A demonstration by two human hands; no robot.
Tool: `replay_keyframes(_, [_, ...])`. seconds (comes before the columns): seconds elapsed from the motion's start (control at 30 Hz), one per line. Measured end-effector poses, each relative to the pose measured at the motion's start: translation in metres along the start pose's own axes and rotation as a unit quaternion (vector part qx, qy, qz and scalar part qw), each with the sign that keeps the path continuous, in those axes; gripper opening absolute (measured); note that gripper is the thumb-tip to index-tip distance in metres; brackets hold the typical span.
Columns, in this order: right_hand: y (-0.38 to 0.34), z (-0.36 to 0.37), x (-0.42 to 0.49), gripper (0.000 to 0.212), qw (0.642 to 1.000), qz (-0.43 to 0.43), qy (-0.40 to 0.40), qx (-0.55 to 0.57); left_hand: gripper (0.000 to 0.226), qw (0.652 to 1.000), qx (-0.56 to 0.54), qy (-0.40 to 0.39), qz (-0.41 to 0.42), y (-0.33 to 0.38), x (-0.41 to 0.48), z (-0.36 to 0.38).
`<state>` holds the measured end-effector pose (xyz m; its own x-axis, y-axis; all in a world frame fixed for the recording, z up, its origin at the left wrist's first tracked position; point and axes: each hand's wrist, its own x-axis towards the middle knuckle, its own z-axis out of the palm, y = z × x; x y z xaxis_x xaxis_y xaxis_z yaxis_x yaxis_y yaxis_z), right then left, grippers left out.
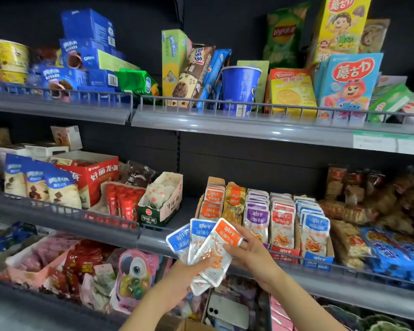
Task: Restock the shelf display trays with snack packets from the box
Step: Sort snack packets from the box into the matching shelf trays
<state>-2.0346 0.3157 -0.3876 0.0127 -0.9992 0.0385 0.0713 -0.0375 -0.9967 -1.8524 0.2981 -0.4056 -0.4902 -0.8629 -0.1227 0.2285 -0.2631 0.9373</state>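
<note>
Left hand (185, 274), right hand (252, 253) grip two blue packets (180, 241), one orange packet (221, 242).

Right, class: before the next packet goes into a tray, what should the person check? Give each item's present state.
1. Left hand grip on the fanned packets: ok.
2. Right hand pinches the orange packet: ok.
3. Matching orange tray in view: ok, left end of the row.
4. Room at that tray's front: cannot tell, held packets hide it.
5. Blue tray for the blue packets: ok, right end of the row.
</note>
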Motion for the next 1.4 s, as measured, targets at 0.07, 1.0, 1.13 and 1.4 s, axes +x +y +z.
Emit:
replay_keyframes(0.07, [-0.005,0.002,0.006,0.054,0.998,0.023,-0.021,0.046,0.045,1.000,0.010,-0.005,-0.001,0.003,0.004,-0.008])
replay_keyframes(1.0, [-0.003,0.008,0.166,0.065,0.771,-0.006,0.083,-0.632,0.032,0.987,0.052,0.153,0.002,0.015,0.068,-0.098])
replay_keyframes(1.13, [0.000,0.005,0.159,0.064,0.770,-0.016,0.076,-0.633,0.060,0.985,0.111,0.135,0.006,0.017,0.067,-0.092])
replay_keyframes(1.4, [-0.026,0.025,0.096,0.028,0.981,-0.068,0.046,-0.178,0.028,0.982,0.123,0.107,0.097,0.026,0.067,-0.059])
